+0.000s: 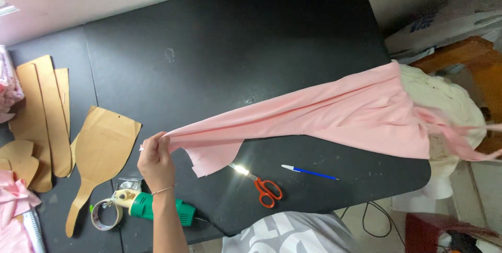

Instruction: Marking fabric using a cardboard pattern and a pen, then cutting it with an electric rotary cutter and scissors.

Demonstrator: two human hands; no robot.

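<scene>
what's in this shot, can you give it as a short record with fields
left hand: pinches one end of the pink cloth, lifted above the black table
right hand: not in view
cloth: stretched out to the right, far end past the table edge
on table near cloth: scissors, pen
left side: brown paper patterns, tape roll, green power tool

left grip [155, 154] closed, arm outstretched

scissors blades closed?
No. The orange-handled scissors lie on the black table with their blades spread apart, just below the pink fabric that the left hand grips.
</scene>
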